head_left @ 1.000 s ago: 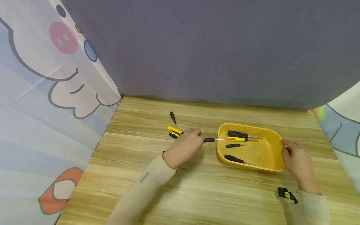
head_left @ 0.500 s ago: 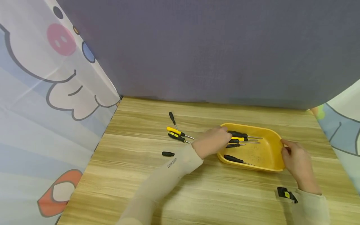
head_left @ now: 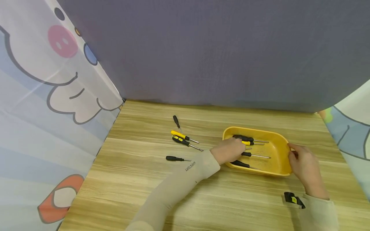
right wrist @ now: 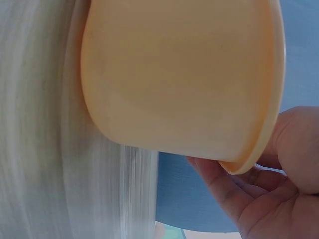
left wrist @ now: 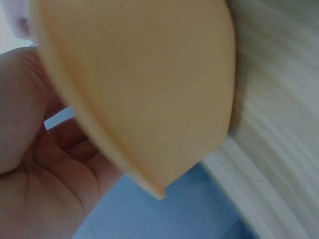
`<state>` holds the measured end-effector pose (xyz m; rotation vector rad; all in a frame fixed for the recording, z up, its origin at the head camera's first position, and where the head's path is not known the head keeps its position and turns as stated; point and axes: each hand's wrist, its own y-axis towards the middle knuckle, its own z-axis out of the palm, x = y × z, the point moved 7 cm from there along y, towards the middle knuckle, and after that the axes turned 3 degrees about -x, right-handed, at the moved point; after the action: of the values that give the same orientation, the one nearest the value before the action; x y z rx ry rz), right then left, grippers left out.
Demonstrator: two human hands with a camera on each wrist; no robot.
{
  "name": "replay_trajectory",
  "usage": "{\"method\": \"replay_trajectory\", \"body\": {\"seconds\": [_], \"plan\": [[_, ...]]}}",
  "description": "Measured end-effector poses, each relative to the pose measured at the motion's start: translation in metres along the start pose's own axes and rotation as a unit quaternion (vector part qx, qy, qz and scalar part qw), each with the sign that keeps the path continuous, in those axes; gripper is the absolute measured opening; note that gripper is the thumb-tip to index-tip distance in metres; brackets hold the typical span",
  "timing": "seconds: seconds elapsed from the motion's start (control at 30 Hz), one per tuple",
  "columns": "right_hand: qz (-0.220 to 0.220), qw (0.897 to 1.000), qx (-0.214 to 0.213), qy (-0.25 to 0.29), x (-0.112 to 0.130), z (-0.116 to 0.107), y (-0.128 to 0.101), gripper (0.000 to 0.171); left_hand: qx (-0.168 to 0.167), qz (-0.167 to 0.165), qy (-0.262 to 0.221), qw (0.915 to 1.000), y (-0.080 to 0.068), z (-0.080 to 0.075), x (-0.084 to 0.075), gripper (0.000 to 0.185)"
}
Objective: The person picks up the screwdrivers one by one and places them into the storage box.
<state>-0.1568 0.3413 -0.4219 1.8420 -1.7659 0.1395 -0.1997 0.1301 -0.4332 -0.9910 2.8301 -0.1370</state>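
Observation:
A yellow plastic tray [head_left: 278, 137] stands on the wooden table and holds several screwdrivers. My left hand [head_left: 231, 150] reaches over its left rim, fingers relaxed, just beside a black-handled screwdriver [head_left: 255, 156] lying on the tray floor. In the left wrist view the palm of that hand [left wrist: 40, 164] shows empty behind the tray wall [left wrist: 149, 89]. My right hand [head_left: 302, 163] grips the tray's right rim, thumb on top. The right wrist view shows its fingers [right wrist: 234, 194] under the tray's lip [right wrist: 179, 74].
Several screwdrivers lie on the table left of the tray: a black one [head_left: 176, 121], a yellow one [head_left: 180, 134], a black-and-yellow one [head_left: 182, 141] and a small black one [head_left: 173, 158]. A grey backdrop and cartoon-print curtains [head_left: 43, 96] close in the table.
My left hand carried a black-handled screwdriver from the table into the tray, where it now lies free. The small black screwdriver the arm had hidden shows again. My right hand stayed on the rim.

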Motion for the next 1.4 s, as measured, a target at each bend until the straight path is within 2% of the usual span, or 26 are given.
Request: {"method": "replay_trajectory", "body": {"seconds": [0.17,0.33,0.53,0.7,0.77,0.9,1.03,1.2,1.4], "plan": [[-0.001,1.000,0.003,0.001,0.001,0.000,0.001,0.029,0.007,0.008,0.000,0.9999,0.001,0.010,-0.001,0.022],[-0.003,1.000,0.000,0.001,0.002,-0.001,0.001,0.029,-0.005,0.015,-0.008,0.9998,0.001,0.013,-0.001,0.023],[-0.001,1.000,0.003,-0.002,0.003,0.000,0.002,0.028,-0.020,0.015,-0.039,0.9989,-0.002,0.007,0.000,0.028],[0.003,1.000,0.006,0.000,0.003,0.000,0.003,0.029,-0.035,0.023,-0.054,0.9977,-0.012,-0.006,0.004,0.014],[0.006,1.000,0.008,-0.001,0.002,0.001,0.003,0.029,-0.045,0.020,-0.064,0.9967,-0.019,-0.014,0.008,0.009],[0.009,1.000,0.012,-0.001,0.001,0.001,0.002,0.029,-0.067,0.011,-0.076,0.9948,-0.041,-0.029,0.019,0.013],[0.005,1.000,0.007,-0.001,0.001,0.001,0.000,0.029,-0.093,0.003,-0.054,0.9942,-0.067,-0.039,0.028,0.014],[-0.001,1.000,0.001,-0.002,0.000,0.001,-0.002,0.028,-0.123,-0.006,-0.030,0.9920,-0.097,-0.040,0.034,0.009],[0.000,1.000,0.006,-0.003,0.001,0.001,-0.001,0.028,-0.119,-0.028,-0.017,0.9924,-0.127,-0.032,0.037,0.013]]}}
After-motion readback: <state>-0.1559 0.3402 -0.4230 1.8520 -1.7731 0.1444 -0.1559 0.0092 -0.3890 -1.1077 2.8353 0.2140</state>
